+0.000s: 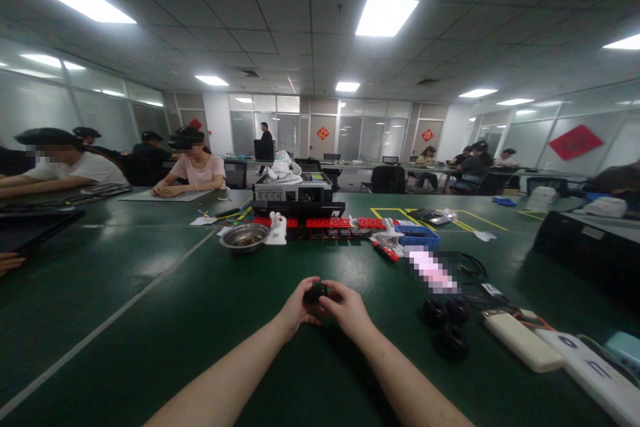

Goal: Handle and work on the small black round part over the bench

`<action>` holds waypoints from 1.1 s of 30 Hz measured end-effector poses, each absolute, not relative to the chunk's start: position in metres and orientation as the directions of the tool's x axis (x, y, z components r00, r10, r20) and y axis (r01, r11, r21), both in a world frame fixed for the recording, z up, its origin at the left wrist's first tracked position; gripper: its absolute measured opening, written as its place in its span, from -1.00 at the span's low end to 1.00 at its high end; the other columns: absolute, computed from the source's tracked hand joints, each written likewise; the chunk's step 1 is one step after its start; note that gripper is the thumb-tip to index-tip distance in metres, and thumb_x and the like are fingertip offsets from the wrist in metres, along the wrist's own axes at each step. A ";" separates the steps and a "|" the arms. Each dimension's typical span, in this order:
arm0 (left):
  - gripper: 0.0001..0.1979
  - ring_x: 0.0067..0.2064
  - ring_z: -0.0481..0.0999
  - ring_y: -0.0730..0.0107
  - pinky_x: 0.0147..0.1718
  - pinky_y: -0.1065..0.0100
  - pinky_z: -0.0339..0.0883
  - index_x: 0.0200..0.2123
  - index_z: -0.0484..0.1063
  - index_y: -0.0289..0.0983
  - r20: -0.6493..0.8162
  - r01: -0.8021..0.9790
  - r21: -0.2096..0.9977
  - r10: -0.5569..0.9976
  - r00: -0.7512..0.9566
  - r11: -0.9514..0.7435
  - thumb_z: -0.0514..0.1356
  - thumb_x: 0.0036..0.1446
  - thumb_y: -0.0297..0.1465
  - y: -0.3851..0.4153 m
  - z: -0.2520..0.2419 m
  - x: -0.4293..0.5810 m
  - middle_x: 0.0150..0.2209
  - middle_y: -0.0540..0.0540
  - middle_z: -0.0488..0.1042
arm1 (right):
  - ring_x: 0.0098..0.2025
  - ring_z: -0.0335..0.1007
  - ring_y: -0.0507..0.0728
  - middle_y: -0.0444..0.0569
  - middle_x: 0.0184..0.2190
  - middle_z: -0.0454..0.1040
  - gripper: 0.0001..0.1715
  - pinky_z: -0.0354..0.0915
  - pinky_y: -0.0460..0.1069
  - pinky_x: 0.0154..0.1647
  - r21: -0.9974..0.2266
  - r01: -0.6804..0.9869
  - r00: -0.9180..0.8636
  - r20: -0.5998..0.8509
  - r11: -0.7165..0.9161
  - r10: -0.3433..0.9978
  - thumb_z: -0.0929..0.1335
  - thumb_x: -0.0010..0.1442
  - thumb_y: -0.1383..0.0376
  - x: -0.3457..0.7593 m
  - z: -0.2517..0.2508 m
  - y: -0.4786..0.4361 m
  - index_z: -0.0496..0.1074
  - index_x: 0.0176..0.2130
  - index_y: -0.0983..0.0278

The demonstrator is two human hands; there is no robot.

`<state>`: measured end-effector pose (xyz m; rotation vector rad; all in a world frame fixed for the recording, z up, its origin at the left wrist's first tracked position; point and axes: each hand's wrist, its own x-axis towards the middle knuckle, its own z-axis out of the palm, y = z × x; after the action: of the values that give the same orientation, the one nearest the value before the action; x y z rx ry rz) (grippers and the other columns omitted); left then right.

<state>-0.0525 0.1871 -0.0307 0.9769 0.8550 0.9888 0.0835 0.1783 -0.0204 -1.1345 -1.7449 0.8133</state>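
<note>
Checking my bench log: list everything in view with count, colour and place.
Object (unclear): 1, black, centre
Round pieces: 3, black, right
Slabs: 2, pale, lower right
Bowl: 1, silver, left of centre
Figure: 1, white, beside bowl
Tray: 1, blue, right of centre
Tool: 1, red, by tray
Chassis: 1, grey, back centre
Panels: several, red, before chassis
Table: 1, green, nearest
Lights: several, white, ceiling
People: several, varied, background
Left hand: 1, bare, holding object
Right hand: 1, bare, holding object

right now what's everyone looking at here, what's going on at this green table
The person's left hand and right hand hold a small dark object between their fingers, over the green table. Three black round pieces lie to the right; a metal bowl stands farther back, left of centre.
</note>
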 end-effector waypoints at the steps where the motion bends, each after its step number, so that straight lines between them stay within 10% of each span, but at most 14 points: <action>1: -0.59 -0.56 0.43 0.37 -0.67 0.44 0.24 -0.09 0.07 -0.25 -0.160 -0.247 0.938 0.938 0.307 0.241 -0.14 0.04 -0.15 0.188 -0.032 -0.052 -0.42 -0.10 0.37 | -0.43 0.28 0.04 -0.12 -0.48 0.37 -0.62 0.22 -0.08 -0.39 -0.839 0.364 -0.212 0.347 0.403 0.914 0.30 -0.07 0.36 0.084 -0.020 0.178 0.35 -0.17 0.25; 10: -0.66 -0.64 0.37 0.47 -0.69 0.47 0.21 -0.18 0.17 -0.27 -0.176 -0.193 0.956 0.959 0.220 0.220 0.02 -0.01 -0.22 0.188 -0.032 -0.047 -0.51 -0.02 0.36 | -0.39 0.26 0.04 -0.03 -0.26 0.33 -0.44 0.21 -0.05 -0.33 -0.814 0.442 -0.118 0.363 0.376 0.924 0.30 -0.07 0.26 0.081 -0.030 0.180 0.19 -0.03 0.27; 19: -0.66 -0.47 0.38 0.46 -0.63 0.47 0.26 -0.17 0.15 -0.21 -0.125 -0.209 0.962 0.963 0.237 0.176 0.06 -0.11 -0.42 0.186 -0.030 -0.050 -0.36 -0.04 0.29 | -0.54 0.21 0.02 -0.11 -0.60 0.32 -0.53 0.05 -0.12 -0.55 -0.760 0.614 -0.105 0.190 0.213 0.976 0.11 0.11 0.03 0.084 -0.025 0.180 0.31 -0.54 0.30; 33: -0.56 -0.65 0.38 0.44 -0.70 0.49 0.18 -0.27 0.19 -0.32 -0.197 -0.206 0.944 0.943 0.268 0.256 -0.05 -0.01 -0.05 0.189 -0.031 -0.052 -0.60 -0.03 0.35 | -0.37 0.24 0.05 -0.06 -0.36 0.35 -0.59 0.18 -0.07 -0.31 -0.705 0.545 -0.272 0.362 0.453 0.891 0.25 -0.01 0.37 0.086 -0.018 0.176 0.31 -0.09 0.24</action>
<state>-0.0515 0.1891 -0.0305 0.9757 0.9599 0.9690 0.0858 0.1761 -0.0176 -1.2015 -1.9531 0.5851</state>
